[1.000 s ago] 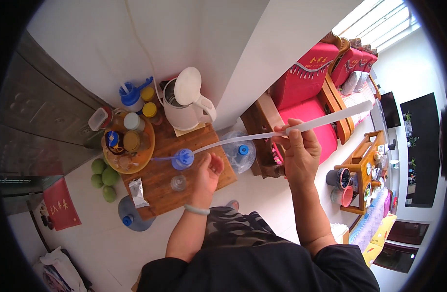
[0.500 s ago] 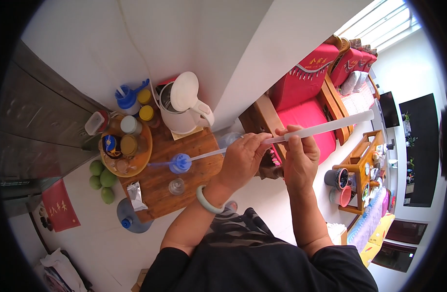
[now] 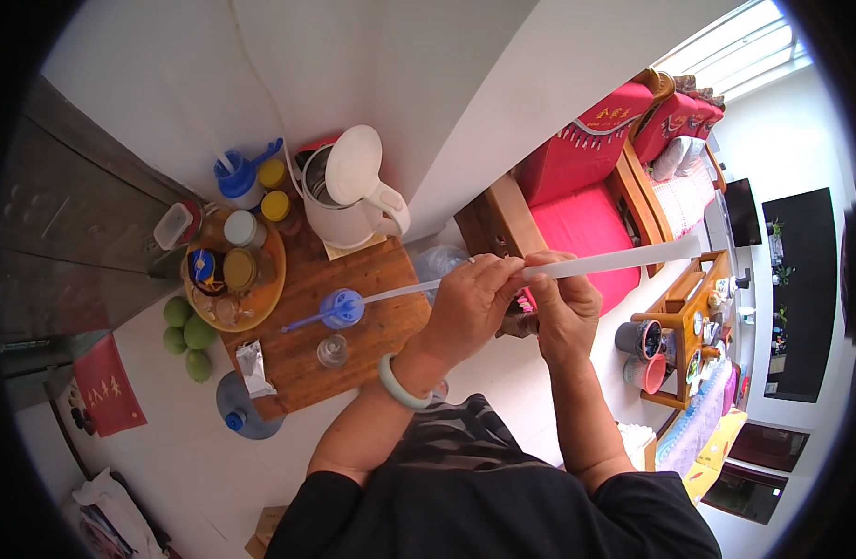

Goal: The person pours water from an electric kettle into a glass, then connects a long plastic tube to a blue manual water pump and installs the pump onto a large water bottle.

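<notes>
In front of me, my left hand pinches a thin white tube running left to a translucent blue fitting with a narrow blue spout. Whether the fitting touches the table below is unclear. My right hand is closed on the near end of a thicker white tube that slopes up to the right. The two tubes meet between my fingertips, where the joint is partly hidden. A pale bangle circles my left wrist.
The wooden table holds a white kettle with its lid raised, an orange tray of jars, a small clear cup and a silver packet. A blue water jug and green fruit are on the floor.
The thicker tube and my right hand have moved left, closing the gap that showed between the thicker tube's end and my left fingertips. My left hand has barely moved.
</notes>
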A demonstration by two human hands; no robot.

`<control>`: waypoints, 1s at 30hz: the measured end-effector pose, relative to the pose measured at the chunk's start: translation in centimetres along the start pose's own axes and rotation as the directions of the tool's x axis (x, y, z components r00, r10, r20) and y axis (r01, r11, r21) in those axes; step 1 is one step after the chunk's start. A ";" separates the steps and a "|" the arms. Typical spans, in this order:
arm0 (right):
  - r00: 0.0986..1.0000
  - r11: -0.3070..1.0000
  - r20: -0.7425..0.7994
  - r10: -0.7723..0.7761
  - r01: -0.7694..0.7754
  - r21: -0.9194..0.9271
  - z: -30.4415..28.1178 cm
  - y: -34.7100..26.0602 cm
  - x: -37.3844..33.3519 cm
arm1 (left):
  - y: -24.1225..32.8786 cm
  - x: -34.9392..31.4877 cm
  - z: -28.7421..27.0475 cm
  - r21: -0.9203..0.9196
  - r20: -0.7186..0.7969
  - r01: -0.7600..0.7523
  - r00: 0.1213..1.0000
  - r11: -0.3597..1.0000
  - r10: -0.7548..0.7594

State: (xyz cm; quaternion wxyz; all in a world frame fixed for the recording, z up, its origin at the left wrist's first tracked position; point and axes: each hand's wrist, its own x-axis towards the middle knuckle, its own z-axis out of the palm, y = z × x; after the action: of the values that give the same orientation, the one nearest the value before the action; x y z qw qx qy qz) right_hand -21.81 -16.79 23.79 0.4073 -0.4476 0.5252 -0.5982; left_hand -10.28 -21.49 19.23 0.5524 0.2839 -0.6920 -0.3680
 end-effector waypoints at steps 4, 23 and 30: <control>0.997 0.993 0.031 -0.073 0.075 -0.087 -0.2 0.4 0.1 | 0.3 0.0 -0.3 -0.021 0.027 0.044 0.999 0.999 -0.044; 0.998 0.999 -0.054 0.011 -0.010 0.035 -0.8 -1.0 0.3 | 0.8 0.0 -0.5 0.010 -0.008 0.034 0.999 0.999 -0.034; 0.994 0.993 -0.017 -0.108 0.107 -0.043 -1.0 -1.5 0.4 | 0.6 0.0 0.2 -0.007 -0.017 0.029 0.999 1.000 -0.029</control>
State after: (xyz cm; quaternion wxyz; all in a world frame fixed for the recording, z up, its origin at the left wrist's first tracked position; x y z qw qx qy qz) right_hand -22.90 -16.75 25.31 0.3598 -0.4779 0.5169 -0.6123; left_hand -10.45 -21.14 19.75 0.5539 0.2952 -0.6816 -0.3760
